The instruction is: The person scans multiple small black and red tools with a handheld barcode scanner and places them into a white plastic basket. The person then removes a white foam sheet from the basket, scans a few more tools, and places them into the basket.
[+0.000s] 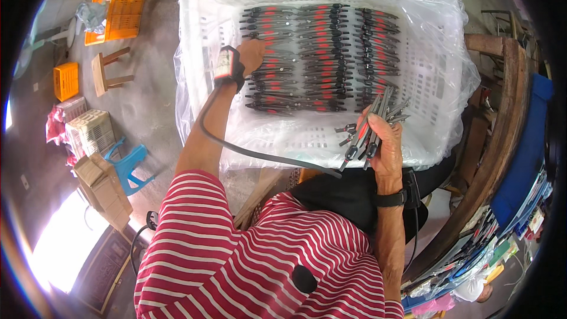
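Note:
Slim grey-and-black pointed tools with red middles, which look like drawing compasses [322,50], lie in three stacked columns in a crate [195,82] lined with clear plastic. At the left column, my left hand [253,54] is closed, with its fingers down against the compasses. What it pinches, if anything, is hidden. Near the crate's front right, my right hand [387,145] is wrapped round a loose bundle of compasses [365,134], their ends pointing several ways. A strapped device [227,66] sits on my left wrist, its cable running across toward my lap.
A wooden frame [511,100] borders the right side, with a blue panel [534,142] beyond it. On the floor at left are orange crates [121,9], a wooden stool [106,71], a blue plastic stool [131,165] and a cardboard box [103,186].

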Demonstrator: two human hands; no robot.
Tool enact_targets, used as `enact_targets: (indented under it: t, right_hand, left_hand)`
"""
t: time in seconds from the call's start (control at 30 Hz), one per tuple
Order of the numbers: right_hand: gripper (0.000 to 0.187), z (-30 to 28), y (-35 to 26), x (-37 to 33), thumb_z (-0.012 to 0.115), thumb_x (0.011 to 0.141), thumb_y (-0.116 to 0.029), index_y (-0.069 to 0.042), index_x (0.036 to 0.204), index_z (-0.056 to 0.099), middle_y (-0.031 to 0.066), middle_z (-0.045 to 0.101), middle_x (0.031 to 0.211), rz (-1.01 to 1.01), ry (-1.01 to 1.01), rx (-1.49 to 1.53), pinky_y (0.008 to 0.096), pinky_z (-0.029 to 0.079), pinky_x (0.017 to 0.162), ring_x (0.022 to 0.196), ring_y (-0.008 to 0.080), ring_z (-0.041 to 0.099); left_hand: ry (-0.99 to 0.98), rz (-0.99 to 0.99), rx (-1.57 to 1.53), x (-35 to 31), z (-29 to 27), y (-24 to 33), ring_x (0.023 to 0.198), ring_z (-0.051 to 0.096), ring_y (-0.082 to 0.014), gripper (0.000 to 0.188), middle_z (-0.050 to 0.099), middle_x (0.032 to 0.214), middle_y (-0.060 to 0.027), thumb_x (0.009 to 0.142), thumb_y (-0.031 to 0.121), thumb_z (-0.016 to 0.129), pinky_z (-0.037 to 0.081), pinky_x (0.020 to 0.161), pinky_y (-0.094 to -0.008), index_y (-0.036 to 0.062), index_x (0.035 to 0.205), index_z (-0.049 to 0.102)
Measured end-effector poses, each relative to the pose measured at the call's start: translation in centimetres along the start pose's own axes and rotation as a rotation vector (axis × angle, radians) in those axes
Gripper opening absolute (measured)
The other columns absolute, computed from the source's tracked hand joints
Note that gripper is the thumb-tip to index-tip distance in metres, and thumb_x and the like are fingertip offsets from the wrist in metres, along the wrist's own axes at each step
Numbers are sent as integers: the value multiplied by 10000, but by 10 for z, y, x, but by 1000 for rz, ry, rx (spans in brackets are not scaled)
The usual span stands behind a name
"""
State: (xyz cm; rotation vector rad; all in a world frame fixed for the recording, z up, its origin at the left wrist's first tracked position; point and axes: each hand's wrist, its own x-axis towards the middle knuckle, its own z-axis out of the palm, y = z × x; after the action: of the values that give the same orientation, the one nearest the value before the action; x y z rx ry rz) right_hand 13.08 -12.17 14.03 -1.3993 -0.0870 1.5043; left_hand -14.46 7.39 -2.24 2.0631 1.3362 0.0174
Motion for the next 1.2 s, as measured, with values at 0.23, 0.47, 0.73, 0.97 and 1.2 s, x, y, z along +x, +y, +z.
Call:
enact_targets:
  t: [0.23,0.47,0.73,0.97,1.2]
  right_hand:
    - [173,0,0,1,654,784,-133,-6,898,631,56,634,752,-6,-10,9,233,496,558,618,113,595]
    - [162,1,2,0,656,783,-121,-11,901,635,51,641,775,-32,25,-5,235,501,586,648,116,603]
    - [153,2,1,-1,663,777,-119,-25,894,636,46,643,790,-25,-5,-23,230,503,609,667,115,606]
    - [142,3,1,0,648,785,-108,-20,896,632,49,641,787,-25,8,-24,225,501,594,660,116,605]
    - [150,6,1,-1,667,778,-89,-4,895,629,50,632,759,-38,41,-11,247,506,562,615,119,597]
  left_hand:
    - [2,-179,298,-25,9,16,788,591,-385,42,590,791,-202,777,55,551,465,660,-447,14,771,547]
    - [64,-201,340,-23,15,16,837,619,-350,120,613,889,-173,801,66,500,499,705,-427,32,871,591]
    - [35,-204,290,-25,15,16,858,614,-355,131,604,909,-197,801,47,487,498,720,-431,25,874,595]
    - [18,-439,175,-25,1,33,863,616,-381,122,622,869,-242,777,18,509,502,731,-431,-12,866,588]
    - [70,-425,149,-27,2,34,854,623,-382,150,616,876,-256,785,15,505,515,707,-423,-30,920,553]
